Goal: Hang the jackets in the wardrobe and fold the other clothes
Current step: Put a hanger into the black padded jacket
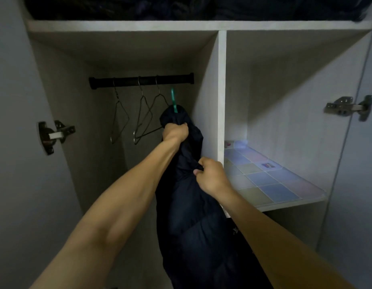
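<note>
A dark navy padded jacket [193, 215] hangs down inside the left compartment of the open wardrobe. Its collar sits on a green hanger [173, 100] whose hook points up just below the black rail [141, 79]; I cannot tell whether the hook touches the rail. My left hand [175, 131] grips the jacket's top just under the hanger's neck. Lower and to the right, my right hand [210, 176] pinches a fold of the jacket's fabric beside the white divider panel [217, 101].
Three bare wire hangers [142, 117] hang on the rail to the left of the jacket. The right compartment has a shelf [270, 178] lined with pastel tiled paper. Dark folded clothes [139, 7] fill the top shelf. Both doors stand open, hinges [347, 107] showing.
</note>
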`<state>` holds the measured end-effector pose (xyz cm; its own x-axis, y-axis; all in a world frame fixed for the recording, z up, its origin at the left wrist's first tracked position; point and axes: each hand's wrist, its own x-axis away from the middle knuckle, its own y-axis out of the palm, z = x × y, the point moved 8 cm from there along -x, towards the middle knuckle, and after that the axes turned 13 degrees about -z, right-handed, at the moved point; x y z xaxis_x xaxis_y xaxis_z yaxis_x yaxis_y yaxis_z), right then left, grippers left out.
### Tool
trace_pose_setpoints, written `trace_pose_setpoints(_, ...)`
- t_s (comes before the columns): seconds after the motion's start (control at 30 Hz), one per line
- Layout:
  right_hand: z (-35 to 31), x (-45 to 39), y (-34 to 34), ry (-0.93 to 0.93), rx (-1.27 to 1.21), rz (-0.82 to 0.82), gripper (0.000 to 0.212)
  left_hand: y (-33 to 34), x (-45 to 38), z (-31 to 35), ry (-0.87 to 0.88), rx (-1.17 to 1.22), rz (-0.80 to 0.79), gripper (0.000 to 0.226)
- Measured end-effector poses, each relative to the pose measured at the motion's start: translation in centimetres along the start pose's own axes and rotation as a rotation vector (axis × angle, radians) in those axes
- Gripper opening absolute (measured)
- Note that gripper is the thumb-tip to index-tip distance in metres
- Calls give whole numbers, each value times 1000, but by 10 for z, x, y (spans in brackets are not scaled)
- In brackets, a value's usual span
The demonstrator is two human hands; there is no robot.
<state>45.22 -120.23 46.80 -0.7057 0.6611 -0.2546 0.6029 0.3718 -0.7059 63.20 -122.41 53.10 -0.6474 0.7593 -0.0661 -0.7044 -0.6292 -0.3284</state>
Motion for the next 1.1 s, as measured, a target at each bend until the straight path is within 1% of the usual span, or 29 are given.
trace_pose_setpoints(0.17,-36,-5,-32,-60,7,88,11,-24,-4,54,53,-31,40,56)
trace_pose_setpoints(0.37,-59,-23,-56,-61,8,105,10,-40,-19,88,65,-23,27,60)
trace_pose_setpoints(0.43,-61,-30,-58,-45,21,105,10,-42,-28,89,56,-73,33,58)
trace_pose_setpoints(0.6,-60,-42,-56,-9,24,75,10,-35,-54,84,49,-136,-18,56)
trace_pose_setpoints(0.7,-56,-48,-53,29,39,60,24,-30,-64,76,40,-145,-23,56)
trace_pose_setpoints(0.77,-49,-50,-46,66,62,42,29,-24,-70,65,0,-167,-37,57)
trace_pose_setpoints(0.87,-42,-51,-38,90,99,23,23,-17,-75,54,-28,-130,-47,57)
trace_pose_setpoints(0.93,-39,-51,-35,78,103,36,25,-16,-78,51,-20,-92,-44,58)
trace_pose_setpoints(0.97,-38,-50,-35,63,93,48,25,-15,-78,51,-8,-80,-52,60)
trace_pose_setpoints(1.07,-28,-41,-23,26,33,53,14,-15,-73,45,24,-34,-62,64)
trace_pose_setpoints(1.1,-22,-36,-14,28,32,22,16,-17,-68,41,31,-34,-57,65)
